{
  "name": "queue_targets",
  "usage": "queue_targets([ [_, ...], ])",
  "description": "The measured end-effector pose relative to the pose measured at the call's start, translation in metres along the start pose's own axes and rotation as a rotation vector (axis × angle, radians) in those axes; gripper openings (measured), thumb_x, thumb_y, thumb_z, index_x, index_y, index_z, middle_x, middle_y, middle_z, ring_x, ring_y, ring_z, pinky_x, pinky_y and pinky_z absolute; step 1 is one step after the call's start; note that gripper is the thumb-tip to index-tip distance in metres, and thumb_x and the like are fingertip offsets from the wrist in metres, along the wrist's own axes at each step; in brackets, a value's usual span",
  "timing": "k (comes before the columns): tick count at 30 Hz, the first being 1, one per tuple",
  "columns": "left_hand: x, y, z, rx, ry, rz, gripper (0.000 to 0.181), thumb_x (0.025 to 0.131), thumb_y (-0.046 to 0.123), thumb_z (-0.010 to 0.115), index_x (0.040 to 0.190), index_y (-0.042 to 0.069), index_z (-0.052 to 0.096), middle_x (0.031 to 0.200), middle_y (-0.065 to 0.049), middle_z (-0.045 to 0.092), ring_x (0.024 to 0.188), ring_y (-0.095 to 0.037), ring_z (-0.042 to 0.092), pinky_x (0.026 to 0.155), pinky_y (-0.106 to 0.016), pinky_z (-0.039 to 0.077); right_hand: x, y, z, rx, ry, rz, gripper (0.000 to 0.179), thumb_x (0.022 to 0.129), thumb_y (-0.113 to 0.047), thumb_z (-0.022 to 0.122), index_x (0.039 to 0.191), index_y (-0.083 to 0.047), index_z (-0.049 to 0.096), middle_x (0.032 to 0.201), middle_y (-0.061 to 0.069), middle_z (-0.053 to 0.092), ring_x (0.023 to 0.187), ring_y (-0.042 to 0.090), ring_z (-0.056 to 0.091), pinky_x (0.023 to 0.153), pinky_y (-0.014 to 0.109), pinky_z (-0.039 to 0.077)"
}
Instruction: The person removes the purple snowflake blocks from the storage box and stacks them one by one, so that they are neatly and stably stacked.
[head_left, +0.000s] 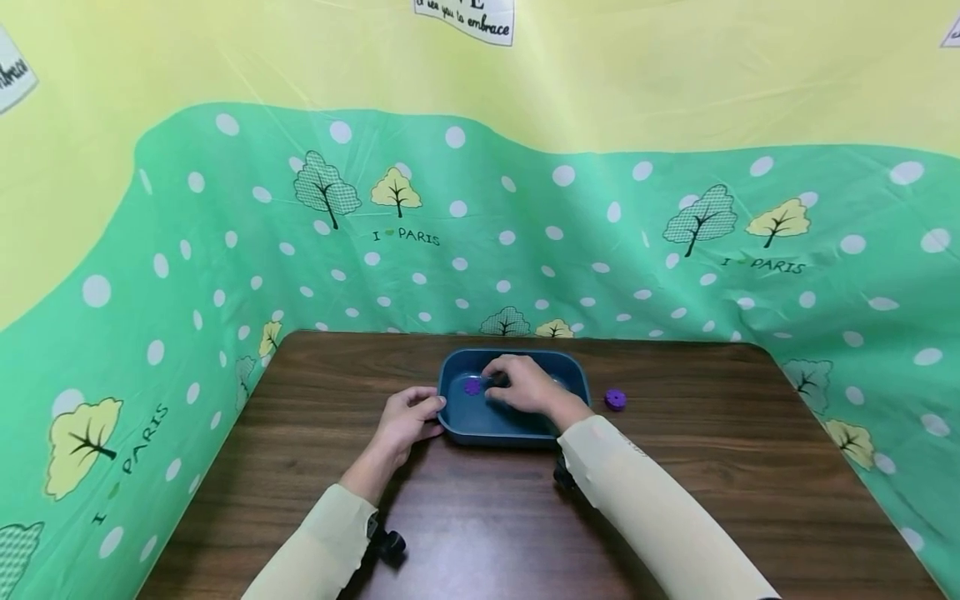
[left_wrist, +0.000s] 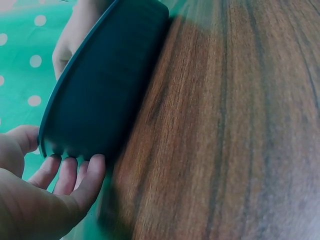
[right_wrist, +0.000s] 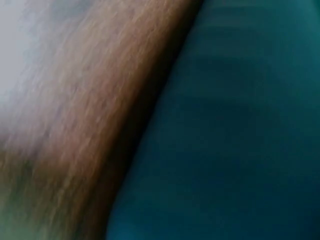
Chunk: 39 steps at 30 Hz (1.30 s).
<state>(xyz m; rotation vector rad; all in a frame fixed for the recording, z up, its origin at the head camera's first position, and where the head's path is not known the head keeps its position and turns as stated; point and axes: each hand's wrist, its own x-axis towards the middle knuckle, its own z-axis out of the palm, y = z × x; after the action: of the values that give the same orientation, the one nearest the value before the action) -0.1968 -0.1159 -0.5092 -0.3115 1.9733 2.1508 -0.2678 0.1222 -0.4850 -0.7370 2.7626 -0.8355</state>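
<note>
A dark blue rectangular tray point(head_left: 495, 439) rests on the table. My left hand point(head_left: 405, 421) holds its left end; in the left wrist view the thumb lies at the rim and the fingertips point(left_wrist: 97, 160) press the outer wall. My right hand point(head_left: 522, 385) reaches inside, thumb and fingers curved round a small black object point(head_left: 499, 380) whose kind I cannot tell. Just left of those fingertips, a small purple notched piece point(head_left: 472, 387) lies on the tray floor. The right wrist view is blurred, filled by skin and the tray's blue wall.
A purple round piece with a hole in its middle point(head_left: 615, 400) sits on the brown wooden table point(head_left: 690, 467), right of the tray. Behind the table hangs a green and yellow patterned cloth point(head_left: 420, 292), which also runs along both sides.
</note>
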Motion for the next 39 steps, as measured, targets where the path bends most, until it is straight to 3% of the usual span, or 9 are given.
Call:
queue_targets([
  [8, 0.002, 0.000, 0.000, -0.006, 0.000, -0.002, 0.035, 0.093, 0.010, 0.071, 0.125, -0.003, 0.066, 0.102, -0.010, 0.066, 0.087, -0.018, 0.068, 0.075, -0.038, 0.065, 0.006, -0.002, 0.007, -0.047, -0.035, 0.031, 0.032, 0.091, -0.025, 0.080, 0.122, -0.016, 0.074, 0.122, 0.001, 0.072, 0.112, 0.018, 0.066, 0.101, 0.041, 0.055],
  [15, 0.002, 0.001, -0.001, 0.005, -0.006, -0.004, 0.036, 0.094, 0.012, 0.071, 0.126, -0.002, 0.066, 0.103, -0.010, 0.066, 0.087, -0.018, 0.067, 0.077, -0.039, 0.065, 0.010, -0.004, 0.009, -0.155, -0.076, 0.029, 0.034, 0.093, -0.031, 0.077, 0.126, -0.021, 0.073, 0.128, 0.000, 0.071, 0.121, 0.020, 0.063, 0.107, 0.043, 0.051],
  [25, 0.002, 0.001, 0.000, 0.011, 0.002, -0.009, 0.035, 0.094, 0.012, 0.071, 0.126, -0.002, 0.066, 0.102, -0.009, 0.065, 0.087, -0.018, 0.066, 0.076, -0.038, 0.065, 0.011, -0.008, 0.009, -0.295, -0.131, -0.052, 0.027, 0.097, -0.030, 0.073, 0.122, -0.024, 0.077, 0.132, 0.000, 0.066, 0.124, 0.021, 0.061, 0.108, 0.044, 0.050],
  [34, 0.000, 0.001, 0.000, 0.014, -0.010, -0.002, 0.038, 0.094, 0.012, 0.071, 0.128, -0.004, 0.064, 0.103, -0.010, 0.065, 0.088, -0.019, 0.066, 0.081, -0.042, 0.065, 0.011, -0.012, 0.013, -0.383, -0.098, -0.059, 0.023, 0.096, -0.032, 0.074, 0.116, -0.021, 0.077, 0.129, -0.002, 0.068, 0.121, 0.020, 0.063, 0.106, 0.041, 0.052],
  [39, -0.002, 0.001, 0.001, 0.017, -0.005, -0.001, 0.036, 0.094, 0.012, 0.071, 0.127, -0.003, 0.065, 0.103, -0.010, 0.065, 0.090, -0.020, 0.067, 0.080, -0.042, 0.065, 0.011, -0.015, 0.014, -0.359, -0.075, -0.046, 0.019, 0.094, -0.030, 0.077, 0.109, -0.020, 0.078, 0.126, -0.003, 0.070, 0.116, 0.020, 0.065, 0.103, 0.041, 0.053],
])
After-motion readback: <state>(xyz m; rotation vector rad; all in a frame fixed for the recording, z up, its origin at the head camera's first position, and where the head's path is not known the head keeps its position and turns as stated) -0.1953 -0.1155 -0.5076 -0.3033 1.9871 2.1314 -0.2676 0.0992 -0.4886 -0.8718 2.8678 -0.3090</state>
